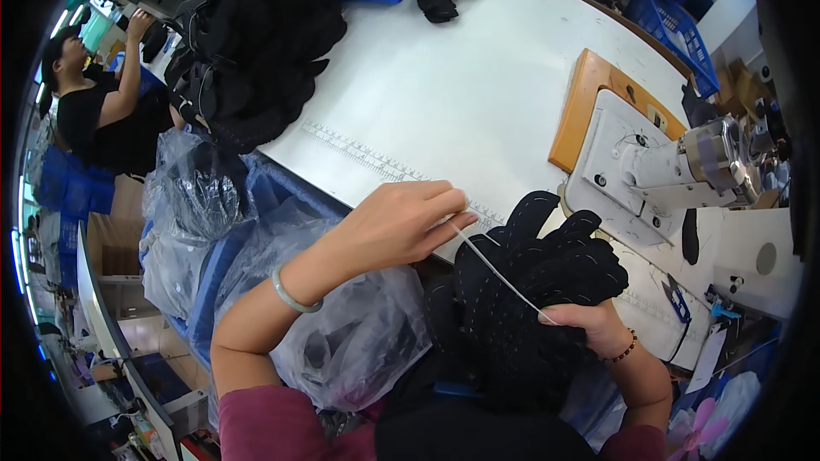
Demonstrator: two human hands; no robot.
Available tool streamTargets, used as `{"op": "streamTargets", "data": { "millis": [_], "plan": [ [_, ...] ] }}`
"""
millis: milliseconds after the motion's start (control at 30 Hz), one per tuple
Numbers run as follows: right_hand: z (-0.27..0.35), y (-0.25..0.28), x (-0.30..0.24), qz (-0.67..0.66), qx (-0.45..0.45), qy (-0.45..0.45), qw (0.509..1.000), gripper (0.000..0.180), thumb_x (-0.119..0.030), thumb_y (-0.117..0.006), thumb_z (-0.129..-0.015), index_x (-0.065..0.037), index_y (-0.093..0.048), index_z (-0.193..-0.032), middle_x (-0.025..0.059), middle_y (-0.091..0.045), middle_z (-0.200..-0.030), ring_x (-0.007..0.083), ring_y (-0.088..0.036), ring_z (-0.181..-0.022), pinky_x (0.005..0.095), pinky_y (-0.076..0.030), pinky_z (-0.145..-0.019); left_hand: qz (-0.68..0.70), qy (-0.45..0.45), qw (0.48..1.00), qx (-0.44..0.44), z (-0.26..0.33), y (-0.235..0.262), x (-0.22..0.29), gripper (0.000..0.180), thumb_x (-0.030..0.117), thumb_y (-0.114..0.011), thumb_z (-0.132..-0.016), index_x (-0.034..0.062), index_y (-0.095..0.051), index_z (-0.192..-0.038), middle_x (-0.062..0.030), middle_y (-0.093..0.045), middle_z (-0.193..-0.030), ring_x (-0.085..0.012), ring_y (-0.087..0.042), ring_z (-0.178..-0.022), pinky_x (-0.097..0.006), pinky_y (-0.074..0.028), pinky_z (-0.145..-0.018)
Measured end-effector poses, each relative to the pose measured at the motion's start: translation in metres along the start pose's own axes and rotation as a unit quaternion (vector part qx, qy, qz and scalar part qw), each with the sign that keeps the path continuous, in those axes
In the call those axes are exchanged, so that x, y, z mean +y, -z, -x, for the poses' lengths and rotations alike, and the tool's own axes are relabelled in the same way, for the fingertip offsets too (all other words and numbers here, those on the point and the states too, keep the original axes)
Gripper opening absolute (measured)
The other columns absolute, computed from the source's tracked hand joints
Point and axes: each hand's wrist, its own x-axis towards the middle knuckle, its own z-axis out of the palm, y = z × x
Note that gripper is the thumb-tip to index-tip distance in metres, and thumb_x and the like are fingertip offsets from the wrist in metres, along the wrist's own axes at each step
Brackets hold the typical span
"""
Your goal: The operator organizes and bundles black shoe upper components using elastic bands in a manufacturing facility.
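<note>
Maroon sleeves at the lower edge, both forearms coming up into view. Left hand (401, 222) wears a pale green bangle (290, 292) at the wrist; its fingers are curled and pressed together, thumb and fingertips pinching the upper end of a thin white thread (500, 271). Thread runs taut, down and to the right, to the right hand (594, 324), which has a beaded bracelet (628, 347). Right-hand fingers are closed around a bunch of black gloves (534, 277) with pale stitch lines; glove fingers fan upward above the grip, the rest hangs below toward the lap.

Judged step: drawing or tying the thread about the bundle, mid-pull. The next move would call for keeping tension while the pinch shifts along the thread, with the right hand's hold firm so the bunch does not slip.

Bundle sits at the near edge of the white worktable (461, 77), just beside the printed ruler strip (376, 162). Thread touches both hands; the left pinch stands apart from the gloves.

Sewing machine (675, 171) to the right. Clear plastic bags (359, 341) at left. Heap of black fabric (256, 43) farther off, a person in black (102, 111) beyond it.
</note>
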Motion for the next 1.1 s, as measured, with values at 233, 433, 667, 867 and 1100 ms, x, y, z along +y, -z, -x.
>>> {"op": "streamTargets", "data": {
  "millis": [233, 433, 667, 867, 1100],
  "plan": [
    [0.000, 0.010, 0.006, 0.038, -0.006, -0.017, 0.999, 0.054, -0.006, -0.071, -0.057, 0.003, -0.059, -0.110, 0.0094, -0.064, -0.103, 0.0186, -0.061, -0.092, 0.0309, -0.048, -0.085, -0.009, -0.064, 0.997, 0.049, -0.017, -0.022, 0.000, 0.022, 0.016, -0.060, -0.087, 0.0090, -0.061, -0.108, -0.0083, -0.055, -0.071, -0.0232, -0.057, -0.065, -0.035, -0.046, -0.058],
    [0.000, 0.007, 0.007, -0.034, 0.001, 0.015, 0.999, 0.045, -0.004, -0.070, -0.064, 0.002, -0.060, -0.108, 0.0094, -0.064, -0.102, 0.0186, -0.061, -0.092, 0.0306, -0.048, -0.084, 0.189, 0.193, 0.963, 0.004, -0.010, 0.000, 0.025, 0.024, 0.024, -0.054, -0.093, 0.0038, -0.048, -0.082, -0.0152, -0.047, -0.056, -0.0317, -0.051, -0.051, -0.035, -0.039, -0.049],
    [0.000, 0.000, 0.005, -0.074, 0.043, 0.025, 0.996, 0.030, 0.001, -0.066, -0.074, 0.003, -0.062, -0.103, 0.0089, -0.065, -0.098, 0.0165, -0.061, -0.089, 0.0287, -0.049, -0.080, 0.216, 0.223, 0.939, 0.149, 0.071, -0.020, 0.054, 0.023, 0.012, -0.061, -0.085, 0.0013, -0.052, -0.067, -0.0104, -0.045, -0.053, -0.0223, -0.045, -0.043, -0.032, -0.036, -0.043],
    [0.000, -0.015, 0.011, -0.082, 0.105, 0.052, 0.990, 0.025, 0.000, -0.064, -0.076, 0.002, -0.062, -0.101, 0.0065, -0.064, -0.095, 0.0147, -0.060, -0.087, 0.0274, -0.049, -0.077, 0.360, 0.081, 0.920, 0.132, 0.099, -0.072, 0.094, 0.015, 0.001, -0.066, -0.077, 0.0007, -0.056, -0.066, -0.0095, -0.052, -0.065, -0.0237, -0.051, -0.056, -0.032, -0.039, -0.052],
    [-0.009, -0.022, -0.001, -0.130, 0.125, 0.039, 0.983, 0.025, -0.002, -0.068, -0.075, 0.001, -0.063, -0.100, 0.0043, -0.064, -0.093, 0.0115, -0.060, -0.085, 0.0249, -0.047, -0.078, 0.175, -0.106, 0.959, 0.196, 0.058, -0.041, 0.105, 0.020, 0.014, -0.077, -0.065, 0.0066, -0.058, -0.065, -0.0054, -0.051, -0.076, -0.0205, -0.052, -0.063, -0.034, -0.040, -0.059]
  ]
}}
